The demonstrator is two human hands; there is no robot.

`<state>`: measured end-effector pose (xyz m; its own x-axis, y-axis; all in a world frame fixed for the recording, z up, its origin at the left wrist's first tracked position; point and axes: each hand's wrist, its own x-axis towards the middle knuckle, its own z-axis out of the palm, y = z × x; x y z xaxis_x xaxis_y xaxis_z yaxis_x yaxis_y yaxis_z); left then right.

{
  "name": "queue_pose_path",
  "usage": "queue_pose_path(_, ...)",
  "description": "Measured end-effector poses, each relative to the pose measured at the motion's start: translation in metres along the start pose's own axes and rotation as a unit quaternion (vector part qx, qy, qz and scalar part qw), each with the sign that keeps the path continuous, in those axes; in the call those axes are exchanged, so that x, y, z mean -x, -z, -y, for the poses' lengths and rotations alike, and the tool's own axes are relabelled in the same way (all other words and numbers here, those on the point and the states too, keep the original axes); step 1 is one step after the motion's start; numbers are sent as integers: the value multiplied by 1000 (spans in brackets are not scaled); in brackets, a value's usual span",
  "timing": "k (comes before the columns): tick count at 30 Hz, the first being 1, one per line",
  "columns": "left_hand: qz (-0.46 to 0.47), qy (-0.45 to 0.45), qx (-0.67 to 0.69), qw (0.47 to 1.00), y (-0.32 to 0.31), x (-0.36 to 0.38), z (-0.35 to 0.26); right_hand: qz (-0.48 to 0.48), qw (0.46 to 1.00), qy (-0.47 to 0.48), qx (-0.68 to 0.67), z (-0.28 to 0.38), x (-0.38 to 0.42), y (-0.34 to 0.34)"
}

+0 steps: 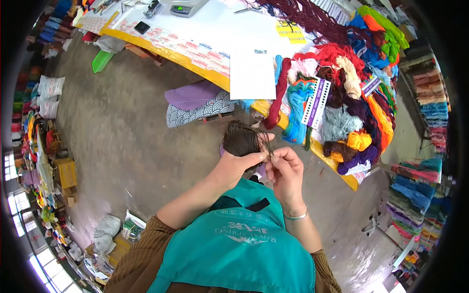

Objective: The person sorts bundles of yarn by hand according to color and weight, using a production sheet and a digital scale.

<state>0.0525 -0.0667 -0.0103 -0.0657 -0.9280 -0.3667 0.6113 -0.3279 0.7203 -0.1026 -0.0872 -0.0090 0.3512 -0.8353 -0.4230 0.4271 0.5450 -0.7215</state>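
A dark brown skein of thread (240, 139) is held up in front of the teal apron, off the table. My left hand (244, 160) is closed around its lower part, with the thumb pressed toward the right. Close against it, my right hand (287, 168) pinches a few dark strands (267, 144) that come off the skein's right side. The fingertips of both hands nearly meet there. A bracelet (296, 215) circles the right wrist. Fingers partly hide where the strands run.
Beyond the hands stands a table (200, 68) with a yellow edge. It bears a white sheet (252, 73), colour cards (316, 101), a digital scale (184, 7) and a heap of coloured skeins (342, 122). A stool with a patterned cushion (198, 111) is under the edge. Yarn racks (425, 97) line the right.
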Motion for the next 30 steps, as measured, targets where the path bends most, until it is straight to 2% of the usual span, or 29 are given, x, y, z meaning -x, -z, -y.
queue_pose_path(8,70,-7,-23,997,-35,-7,4,-14,998,46,-34,19,22,22)
queue_pose_path(20,134,17,-88,987,-93,-8,34,-57,992,115,-11,42,68,75)
queue_pose_path(27,153,6,-110,982,-127,-6,56,-69,987,126,77,61,96,100)
queue_pose_path(29,183,1,-130,975,-128,-8,62,-67,984,127,102,67,100,107)
queue_pose_path(30,186,2,-131,974,-131,-8,63,-45,965,141,215,70,102,114)
